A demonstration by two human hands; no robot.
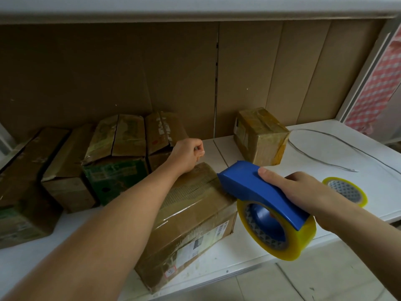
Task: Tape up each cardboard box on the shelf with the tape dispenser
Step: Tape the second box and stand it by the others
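On the white shelf [303,148], a long cardboard box [191,216] lies at an angle near the front edge, clear tape glossy along its top. The right hand [303,192] grips the blue tape dispenser [260,192], fingers curled round its handle and thumb laid along the top; the toothed front end sits just at the box's right upper edge, and the yellowish tape roll [280,231] hangs below past the shelf front. The left hand [188,153] reaches over the box's far end, fingers clenched; whether they pinch anything I cannot tell. Behind the left forearm stands a row of worn boxes [117,153] against the cardboard back panel [108,72], close beside the long box. Farther right sits a small taped box [260,135], with a thin grey cord [338,144] looping past it and a spare tape roll [345,191] lying flat beyond the right hand.
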